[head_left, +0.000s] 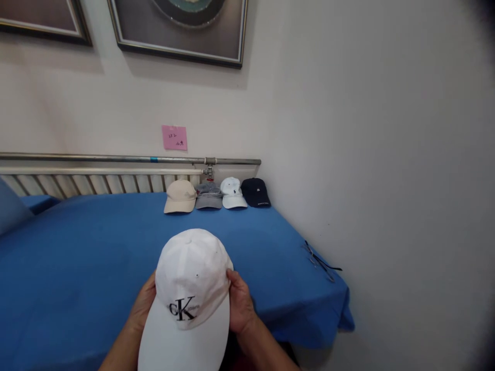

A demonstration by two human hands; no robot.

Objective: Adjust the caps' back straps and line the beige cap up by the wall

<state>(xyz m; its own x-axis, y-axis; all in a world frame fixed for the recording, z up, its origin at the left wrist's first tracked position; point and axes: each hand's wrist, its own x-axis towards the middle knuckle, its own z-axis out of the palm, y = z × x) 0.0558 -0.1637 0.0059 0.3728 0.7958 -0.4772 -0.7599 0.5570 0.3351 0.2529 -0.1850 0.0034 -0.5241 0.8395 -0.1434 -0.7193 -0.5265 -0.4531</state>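
Observation:
A white baseball cap (193,273) with black letters on its front is held up over the near edge of the table, its brim pointing toward me. My left hand (145,304) grips the cap's left side, its fingers mostly hidden behind the crown. On the other side, my right hand (240,301) is closed on the cap's edge, thumb on the outer fabric. Beyond it, along the back of the table, a beige cap (180,197), a grey cap (209,197), a white cap with a small dark logo (233,193) and a navy cap (256,192) sit in a row.
A blue cloth (96,257) covers the table. Eyeglasses (320,260) lie near its right edge, beside the wall. Behind the table run a radiator (96,183) and a metal pipe (77,157). A pink note (174,137) and framed pictures (181,51) are on the wall.

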